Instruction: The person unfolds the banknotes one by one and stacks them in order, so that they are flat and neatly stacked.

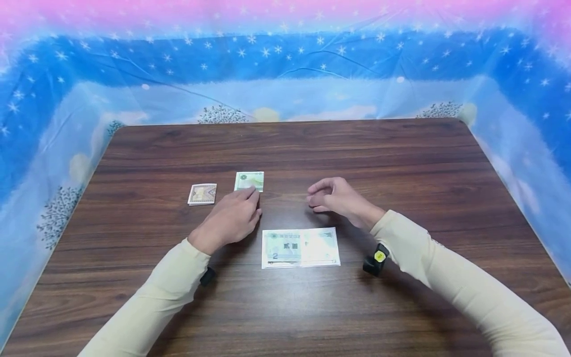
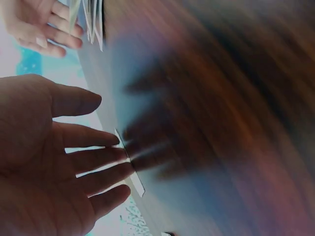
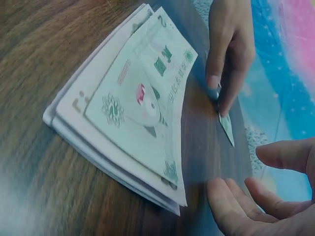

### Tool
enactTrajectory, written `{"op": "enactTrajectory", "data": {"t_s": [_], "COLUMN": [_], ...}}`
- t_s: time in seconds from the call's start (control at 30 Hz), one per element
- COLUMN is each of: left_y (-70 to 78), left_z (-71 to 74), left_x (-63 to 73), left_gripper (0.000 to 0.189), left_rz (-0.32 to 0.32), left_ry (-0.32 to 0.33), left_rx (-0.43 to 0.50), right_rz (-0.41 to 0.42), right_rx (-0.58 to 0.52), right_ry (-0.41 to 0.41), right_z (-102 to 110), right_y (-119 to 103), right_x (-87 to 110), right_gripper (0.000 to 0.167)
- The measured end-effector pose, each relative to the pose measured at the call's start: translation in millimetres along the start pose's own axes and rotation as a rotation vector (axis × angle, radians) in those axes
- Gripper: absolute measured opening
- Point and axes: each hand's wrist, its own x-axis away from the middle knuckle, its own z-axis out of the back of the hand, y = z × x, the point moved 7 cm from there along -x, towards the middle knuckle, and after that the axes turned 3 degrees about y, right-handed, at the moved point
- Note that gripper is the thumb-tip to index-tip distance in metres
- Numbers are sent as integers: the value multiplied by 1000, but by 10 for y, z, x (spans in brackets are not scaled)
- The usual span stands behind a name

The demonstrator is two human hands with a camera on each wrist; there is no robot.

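My left hand (image 1: 229, 215) rests its fingertips on the near edge of a small green banknote (image 1: 250, 179), which looks folded, left of the table's middle. In the left wrist view the fingers reach out fairly straight against the banknote's edge (image 2: 138, 184). To the right, my right hand (image 1: 341, 201) hovers above the table with loosely bent fingers and nothing in them. Between my forearms lies a stack of banknotes (image 1: 301, 248), creased across the middle. The right wrist view shows a pale green note (image 3: 140, 98) on top, its ends lifting.
A brownish folded banknote (image 1: 202, 194) lies left of the green one. Everything lies on a dark wood-grain table (image 1: 401, 163). Blue and pink cloth (image 1: 294, 54) with snowflakes hangs behind the table and along both sides.
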Motion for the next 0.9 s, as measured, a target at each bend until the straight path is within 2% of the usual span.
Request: {"op": "enactTrajectory", "data": {"t_s": [0.23,0.5,0.7,0.9], "left_y": [227,452,538,561], "left_z": [-30,-85,-93,-82], "left_x": [-40,-139,-179,-172], "left_gripper": [49,42,33,36], "left_rz": [-60,-112,-123,-109], "left_ry": [-93,-128,-136,-146], "left_rx": [49,102,134,157], "right_rz": [-36,-77,-128,-161], "right_rx": [-79,-203,-283,-357], "right_ry": [-12,-31,-22,13], "right_z": [-80,-147,-146,-132], "right_y": [20,32,47,49], "right_x": [-40,-101,-130,-123], "right_gripper": [42,44,47,46]}}
